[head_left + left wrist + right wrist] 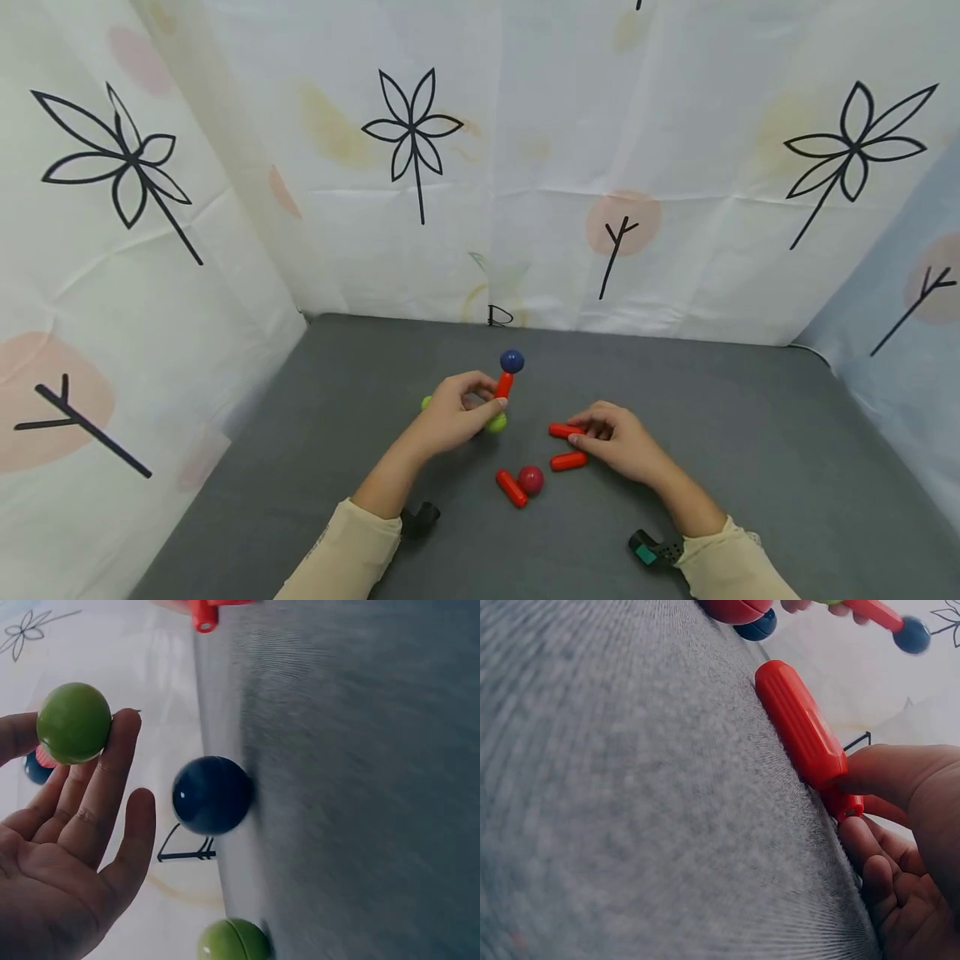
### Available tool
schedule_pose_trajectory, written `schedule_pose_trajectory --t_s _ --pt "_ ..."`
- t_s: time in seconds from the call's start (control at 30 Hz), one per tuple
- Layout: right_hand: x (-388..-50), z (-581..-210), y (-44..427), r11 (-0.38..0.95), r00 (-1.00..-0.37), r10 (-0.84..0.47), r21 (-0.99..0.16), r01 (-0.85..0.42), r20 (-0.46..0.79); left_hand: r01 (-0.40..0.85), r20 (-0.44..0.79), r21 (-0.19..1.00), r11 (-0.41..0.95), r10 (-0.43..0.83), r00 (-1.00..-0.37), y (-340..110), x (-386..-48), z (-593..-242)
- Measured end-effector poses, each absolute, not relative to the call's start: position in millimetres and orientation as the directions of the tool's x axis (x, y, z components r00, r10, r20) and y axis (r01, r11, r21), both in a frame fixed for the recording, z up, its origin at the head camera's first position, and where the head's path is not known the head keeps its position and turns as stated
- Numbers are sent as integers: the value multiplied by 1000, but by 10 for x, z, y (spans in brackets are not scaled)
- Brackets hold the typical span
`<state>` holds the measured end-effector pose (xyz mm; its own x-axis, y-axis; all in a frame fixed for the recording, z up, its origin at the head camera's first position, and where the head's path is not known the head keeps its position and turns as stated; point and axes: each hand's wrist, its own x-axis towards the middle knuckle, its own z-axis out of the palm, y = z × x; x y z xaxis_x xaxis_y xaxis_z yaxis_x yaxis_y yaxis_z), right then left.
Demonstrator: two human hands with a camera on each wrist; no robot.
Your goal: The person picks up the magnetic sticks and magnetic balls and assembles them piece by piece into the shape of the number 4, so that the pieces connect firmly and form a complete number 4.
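My left hand (454,414) pinches a green ball (73,723) between thumb and finger, above the table. A red rod (504,385) rises from it, tipped with a blue ball (512,361). Beyond the left hand, a second green ball (234,941) and another blue ball (212,795) rest on the table. At the right, my right hand (618,440) has thumb and fingers around the end of a red rod (562,430) lying on the table. Just nearer lies a second red rod (799,724), which partly covers the pinched one in the right wrist view.
Between the forearms, a red ball (531,479) sits against another red rod (512,488) on the grey table (720,400). White patterned cloth (525,167) stands along the back and sides. Each wrist wears a dark strap, the right one (652,550) partly green.
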<state>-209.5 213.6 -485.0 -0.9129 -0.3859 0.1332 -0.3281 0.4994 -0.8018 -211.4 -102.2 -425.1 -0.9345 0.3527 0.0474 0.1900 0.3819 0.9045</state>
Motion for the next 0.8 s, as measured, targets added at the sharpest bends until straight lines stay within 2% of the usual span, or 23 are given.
schedule_pose_trajectory --t_s 0.23,0.57,0.8 --pt "-2089 -4826 2131 505 -908 -391 -790 -347 148 135 -3 920 367 352 -936 -1199 -1943 -4298" --pt "-2012 -4703 1951 434 -869 -403 -776 -457 287 113 -75 888 445 384 -920 -1513 -1712 -4373" --pt "-1850 -4501 1565 382 -796 -470 -726 -572 381 43 -141 873 485 336 -931 -1706 -1647 -4401"
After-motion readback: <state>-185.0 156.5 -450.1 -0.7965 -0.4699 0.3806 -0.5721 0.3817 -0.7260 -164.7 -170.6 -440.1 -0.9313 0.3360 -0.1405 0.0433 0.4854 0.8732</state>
